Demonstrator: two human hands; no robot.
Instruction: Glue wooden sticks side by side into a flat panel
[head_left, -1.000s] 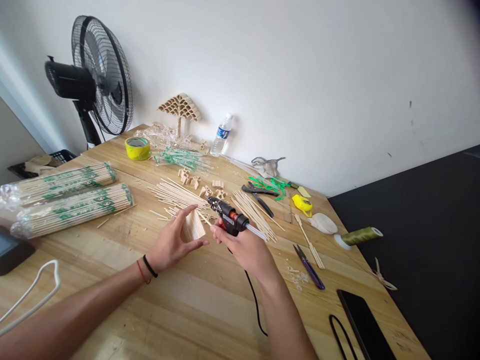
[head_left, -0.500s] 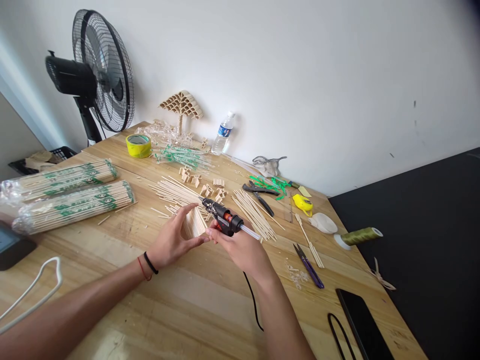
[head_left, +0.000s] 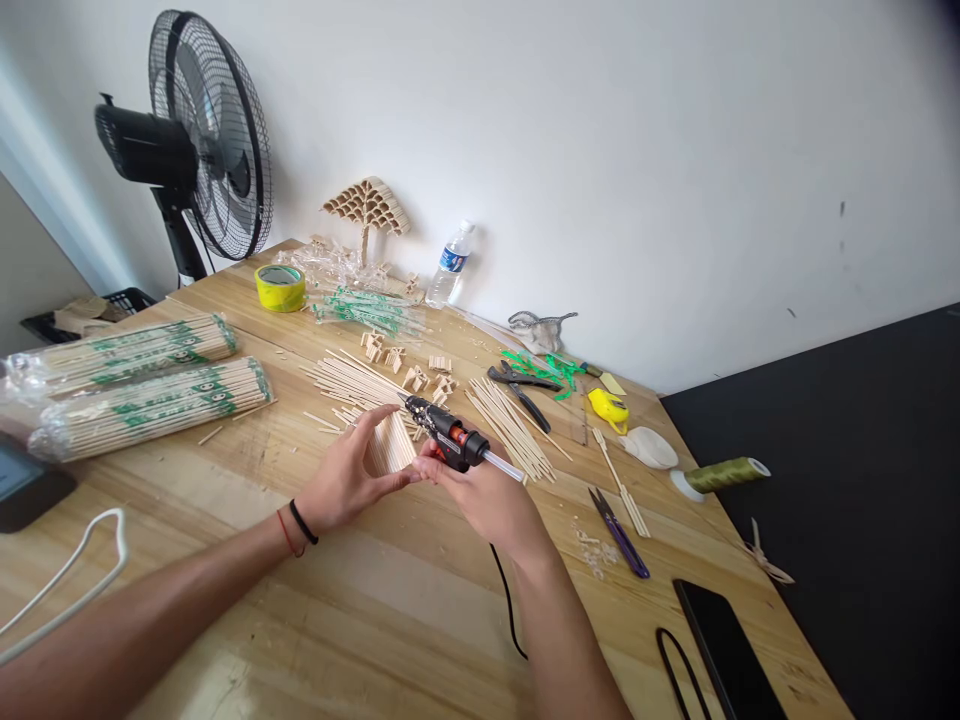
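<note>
My left hand (head_left: 352, 475) holds a small panel of wooden sticks (head_left: 391, 446) laid side by side, gripping it between thumb and fingers. In my right hand (head_left: 487, 490) is a black hot glue gun (head_left: 446, 432) with a clear glue stick out of its back end. The gun's nozzle points left, at the panel's upper edge beside my left fingertips; whether it touches I cannot tell. My right fingers are partly hidden behind the gun. Behind my hands lie loose wooden sticks (head_left: 352, 380) and several small stick pieces (head_left: 416, 378).
Two wrapped stick bundles (head_left: 150, 405) lie at left, near yellow tape (head_left: 280, 289) and a fan (head_left: 210, 140). A stick tree model (head_left: 367, 207) and a bottle (head_left: 451, 262) stand at the back. Pliers (head_left: 525, 390), scissors (head_left: 619, 533) and a phone (head_left: 727, 645) lie at right.
The view has shifted very slightly. Both hands keep their hold, with the glue gun's nozzle still at the panel's upper edge.
</note>
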